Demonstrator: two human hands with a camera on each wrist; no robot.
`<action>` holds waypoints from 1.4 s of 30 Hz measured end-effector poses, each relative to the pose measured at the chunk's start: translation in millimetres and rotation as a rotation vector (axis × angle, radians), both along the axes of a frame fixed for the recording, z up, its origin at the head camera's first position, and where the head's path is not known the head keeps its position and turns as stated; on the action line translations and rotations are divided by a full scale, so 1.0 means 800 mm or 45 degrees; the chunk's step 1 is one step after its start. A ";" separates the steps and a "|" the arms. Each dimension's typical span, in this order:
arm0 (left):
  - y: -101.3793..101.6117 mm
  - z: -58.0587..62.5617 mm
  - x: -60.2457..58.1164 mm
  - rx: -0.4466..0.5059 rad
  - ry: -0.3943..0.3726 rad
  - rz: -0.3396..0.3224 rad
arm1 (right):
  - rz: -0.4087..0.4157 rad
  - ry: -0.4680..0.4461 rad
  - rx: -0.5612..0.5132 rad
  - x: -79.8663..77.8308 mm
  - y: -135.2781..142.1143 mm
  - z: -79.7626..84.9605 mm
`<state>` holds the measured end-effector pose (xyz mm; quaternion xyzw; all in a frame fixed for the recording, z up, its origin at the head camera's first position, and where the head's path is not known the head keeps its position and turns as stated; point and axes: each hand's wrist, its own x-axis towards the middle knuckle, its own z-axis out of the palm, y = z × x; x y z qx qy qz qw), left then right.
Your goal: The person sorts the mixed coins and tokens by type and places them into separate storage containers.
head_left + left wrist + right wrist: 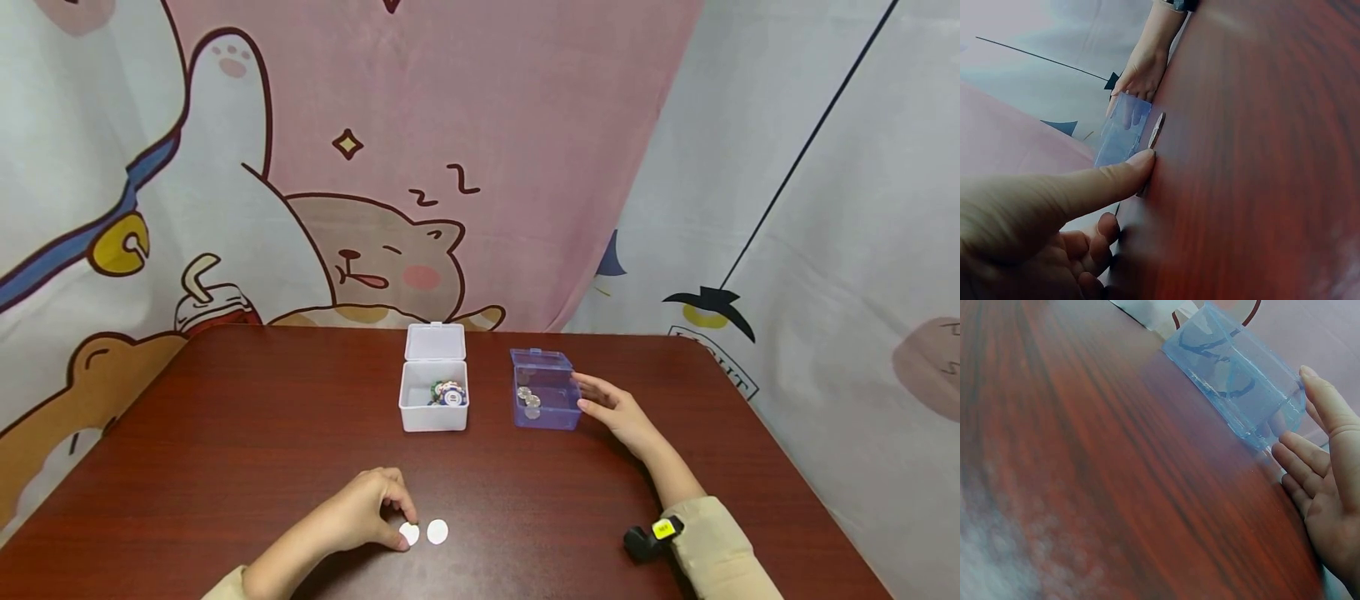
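My left hand point(367, 510) pinches a pale round coin point(408, 534) at the table's front, thumb at its near edge and a finger at its far edge. A second coin point(437, 532) lies flat just to the right; from the left wrist its thin metallic edge point(1157, 127) shows beyond the thumb. Farther back stands a see-through blue plastic box point(551, 418), lid raised, with several silver coins point(532, 402) inside. Against its right side rests my right hand point(617, 417), fingers extended. In the right wrist view the thumb point(1319, 387) is at the box's upper edge.
Left of the blue box stands a white box point(433, 421) with its lid up, holding several poker chips point(450, 394). A dark red-brown wooden table point(225, 450) bears everything. Behind it hangs a printed cloth point(540, 167). A black device point(647, 542) is strapped at the right wrist.
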<state>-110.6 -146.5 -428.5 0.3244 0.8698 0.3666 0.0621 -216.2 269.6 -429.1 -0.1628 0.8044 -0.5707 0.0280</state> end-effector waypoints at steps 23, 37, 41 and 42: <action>-0.002 -0.005 -0.003 0.293 -0.171 0.040 | 0.002 0.005 0.013 0.003 -0.002 0.003; 0.016 -0.001 -0.009 0.477 -0.211 0.212 | -0.013 0.025 0.004 -0.016 0.013 -0.027; 0.022 0.001 -0.010 0.522 -0.180 0.257 | -0.003 0.052 -0.023 -0.019 0.014 -0.033; 0.024 0.001 -0.010 0.532 -0.174 0.262 | 0.000 0.059 -0.035 -0.019 0.014 -0.033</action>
